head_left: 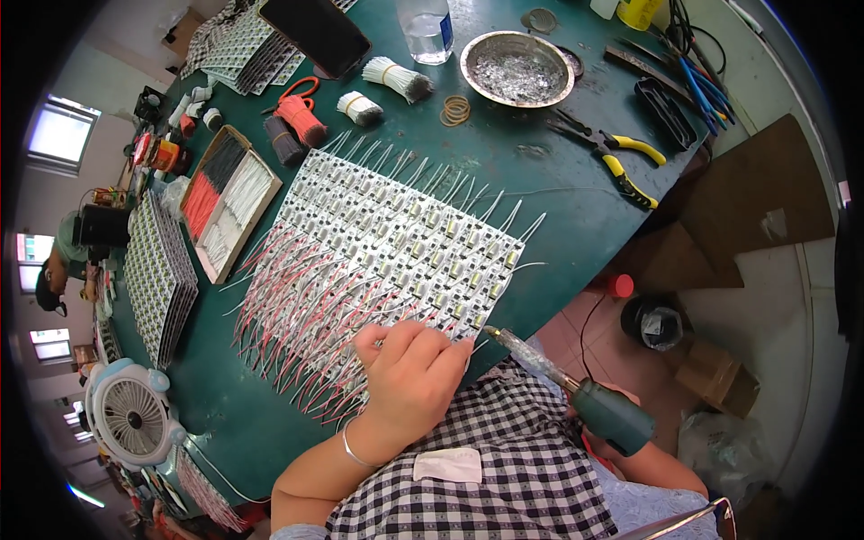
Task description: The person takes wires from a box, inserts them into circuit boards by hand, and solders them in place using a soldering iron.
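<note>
A white panel of small circuit boards lies on the green table, with red and white wires fanning off its lower left part and white wires along its far edge. My left hand rests on the panel's near right part, fingers curled in and thumb and index pinched by the corner; whatever they pinch is too small to make out. My right hand is wrapped round the dark green handle of a soldering iron, which hides most of its fingers. The iron's tip points at the panel's near right corner, close to my left fingertips.
A box of red, black and white wires lies left of the panel. Beyond it are wire bundles, a phone and a metal bowl. Pliers lie far right. A fan and stacked panels stand left.
</note>
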A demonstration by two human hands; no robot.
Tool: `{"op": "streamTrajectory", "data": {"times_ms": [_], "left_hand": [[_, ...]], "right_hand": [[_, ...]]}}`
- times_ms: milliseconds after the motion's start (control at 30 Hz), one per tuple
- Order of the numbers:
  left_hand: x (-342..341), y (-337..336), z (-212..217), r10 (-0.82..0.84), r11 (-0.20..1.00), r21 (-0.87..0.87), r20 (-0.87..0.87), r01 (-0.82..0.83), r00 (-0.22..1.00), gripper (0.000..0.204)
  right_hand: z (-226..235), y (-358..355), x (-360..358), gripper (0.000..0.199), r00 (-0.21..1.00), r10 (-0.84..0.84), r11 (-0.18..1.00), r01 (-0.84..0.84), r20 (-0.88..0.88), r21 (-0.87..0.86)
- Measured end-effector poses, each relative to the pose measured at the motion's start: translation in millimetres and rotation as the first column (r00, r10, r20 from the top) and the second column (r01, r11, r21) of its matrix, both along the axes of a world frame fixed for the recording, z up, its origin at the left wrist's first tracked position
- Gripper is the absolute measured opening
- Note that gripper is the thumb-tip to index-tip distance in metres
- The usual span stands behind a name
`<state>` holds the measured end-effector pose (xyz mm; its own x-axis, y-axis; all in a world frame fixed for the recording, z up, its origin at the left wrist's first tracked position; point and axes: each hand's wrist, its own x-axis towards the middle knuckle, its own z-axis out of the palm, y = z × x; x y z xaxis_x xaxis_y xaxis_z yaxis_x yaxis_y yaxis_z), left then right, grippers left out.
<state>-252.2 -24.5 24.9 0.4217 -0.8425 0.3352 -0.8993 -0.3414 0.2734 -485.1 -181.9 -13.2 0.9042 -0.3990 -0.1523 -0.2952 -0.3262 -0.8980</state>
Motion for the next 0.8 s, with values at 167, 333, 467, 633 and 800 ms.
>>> {"op": "streamTrajectory", "data": {"times_ms": [167,333,467,633,800], "left_hand": [[-1.1,-0.5,-5.6,0.01,1.0,0.002,-0.004,-0.009,1.0,0.019],[-0.5,0.3,-5.9,0.01,1.0,-0.01,0.0,-0.01,1.0,0.018],[-1.0,3.8,-6.7,0.015,1.0,0.016,0.005,-0.015,1.0,0.017],[-0.8,5.5,-6.6,0.006,1.0,0.021,0.002,-0.006,1.0,0.017],[-0.5,7.8,-6.1,-0.007,1.0,0.028,0.027,0.006,1.0,0.009]], "right_hand": [[-19.7,6.2,-9.0,0.018,0.995,-0.025,0.999,0.021,0.101,0.047],[-25.8,3.0,-1.5,0.018,0.964,0.063,0.995,-0.04,0.257,-0.095],[-25.5,5.0,0.0,0.02,0.958,0.109,0.991,-0.085,0.264,-0.1],[-26.1,12.3,-4.8,0.025,0.988,0.027,0.993,-0.044,0.151,0.11],[-22.4,13.2,4.0,0.026,0.968,0.052,0.997,-0.063,0.246,0.035]]}}
